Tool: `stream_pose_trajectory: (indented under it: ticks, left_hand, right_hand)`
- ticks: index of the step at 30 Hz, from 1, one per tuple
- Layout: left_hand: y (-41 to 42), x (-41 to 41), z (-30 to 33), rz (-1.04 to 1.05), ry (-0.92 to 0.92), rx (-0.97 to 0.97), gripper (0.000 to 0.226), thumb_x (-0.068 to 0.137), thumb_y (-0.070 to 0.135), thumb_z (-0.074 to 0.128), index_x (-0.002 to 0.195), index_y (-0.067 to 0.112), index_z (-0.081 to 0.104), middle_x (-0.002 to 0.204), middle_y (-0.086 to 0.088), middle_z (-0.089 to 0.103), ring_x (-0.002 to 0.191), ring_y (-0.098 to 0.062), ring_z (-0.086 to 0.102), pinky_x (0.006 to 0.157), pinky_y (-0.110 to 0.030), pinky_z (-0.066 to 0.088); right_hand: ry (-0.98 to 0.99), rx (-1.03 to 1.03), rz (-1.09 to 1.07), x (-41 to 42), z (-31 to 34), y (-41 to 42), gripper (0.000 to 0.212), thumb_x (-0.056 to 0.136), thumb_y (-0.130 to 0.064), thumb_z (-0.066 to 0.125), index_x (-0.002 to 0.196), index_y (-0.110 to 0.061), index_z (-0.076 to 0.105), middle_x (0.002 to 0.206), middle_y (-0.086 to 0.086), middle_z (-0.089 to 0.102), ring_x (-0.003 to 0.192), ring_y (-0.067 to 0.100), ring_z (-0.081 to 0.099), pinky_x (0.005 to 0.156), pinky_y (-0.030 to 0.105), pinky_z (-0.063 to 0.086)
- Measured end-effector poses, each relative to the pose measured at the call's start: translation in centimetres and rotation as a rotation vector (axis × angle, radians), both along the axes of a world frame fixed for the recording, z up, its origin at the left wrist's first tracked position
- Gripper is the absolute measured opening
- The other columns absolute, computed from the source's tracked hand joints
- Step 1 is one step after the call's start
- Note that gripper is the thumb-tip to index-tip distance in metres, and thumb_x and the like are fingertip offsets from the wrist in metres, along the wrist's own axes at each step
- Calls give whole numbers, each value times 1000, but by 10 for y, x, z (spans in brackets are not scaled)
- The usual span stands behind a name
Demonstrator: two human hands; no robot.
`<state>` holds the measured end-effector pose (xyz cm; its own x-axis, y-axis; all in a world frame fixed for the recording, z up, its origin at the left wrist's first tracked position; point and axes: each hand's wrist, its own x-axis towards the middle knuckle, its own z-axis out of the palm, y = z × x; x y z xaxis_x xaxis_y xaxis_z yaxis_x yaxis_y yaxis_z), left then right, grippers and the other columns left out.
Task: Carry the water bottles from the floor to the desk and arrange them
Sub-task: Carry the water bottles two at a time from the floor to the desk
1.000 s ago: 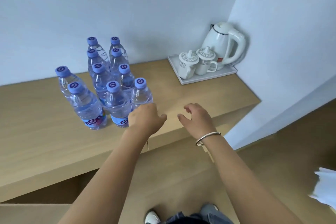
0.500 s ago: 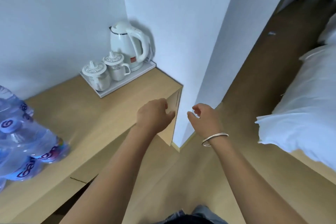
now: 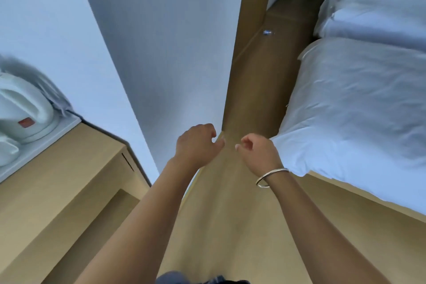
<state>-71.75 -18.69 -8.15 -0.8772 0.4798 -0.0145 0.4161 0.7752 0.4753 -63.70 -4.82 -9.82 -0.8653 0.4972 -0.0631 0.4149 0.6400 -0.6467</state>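
Note:
Both my hands hang in the air over the wooden floor (image 3: pixel 230 226), side by side and a little apart. My left hand (image 3: pixel 196 144) holds nothing, its fingers loosely curled. My right hand (image 3: pixel 258 150), with a silver bangle on the wrist, is also empty with fingers loosely curled. The wooden desk (image 3: pixel 57 180) shows only its right end at the lower left. No bottle on the desk is in view. Far down the floor strip lies a small clear and blue thing (image 3: pixel 267 32), too small to tell what it is.
A white kettle (image 3: pixel 20 113) and a cup stand on a white tray (image 3: pixel 46 138) at the desk's end. A white wall corner (image 3: pixel 161 64) juts out ahead on the left. A bed with white bedding (image 3: pixel 357 108) fills the right. A narrow floor strip runs between them.
The view has swung right, away from the bottles on the desk, which have left the frame. Both empty hands moved from over the desk's edge to over the floor.

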Motion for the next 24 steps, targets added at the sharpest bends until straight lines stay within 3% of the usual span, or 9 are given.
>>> stream_pose_trajectory:
  ticks: [5, 13, 18, 24]
  left_hand:
    - [63, -40, -4, -91, 3, -9, 29, 86, 45, 54, 100, 20, 59, 103, 5, 61, 89, -15, 53, 73, -27, 37]
    - [162, -148, -5, -174, 23, -36, 22, 87, 42, 52, 92, 20, 55, 92, 4, 61, 80, -14, 54, 68, -27, 38]
    - [217, -225, 3, -273, 6, -50, 24, 87, 44, 53, 94, 21, 57, 92, 6, 61, 83, -16, 56, 69, -26, 40]
    - [279, -300, -1, -342, -7, -49, 21, 87, 44, 53, 89, 23, 52, 87, 5, 61, 79, -15, 55, 67, -26, 39]
  right_hand:
    - [17, -16, -81, -23, -3, 58, 21, 86, -30, 58, 97, -13, 61, 94, 4, 64, 88, 21, 59, 82, 36, 51]
    - [-24, 53, -191, -111, -10, 137, 20, 86, -29, 56, 94, -11, 60, 94, 4, 61, 86, 21, 56, 78, 32, 47]
    - [-61, 53, -275, -181, 0, 185, 20, 85, -25, 54, 86, -6, 58, 91, 8, 59, 82, 23, 54, 75, 32, 44]
    - [-18, 61, -358, -249, 0, 239, 18, 84, -23, 56, 73, -11, 47, 78, 3, 49, 73, 21, 45, 68, 29, 37]
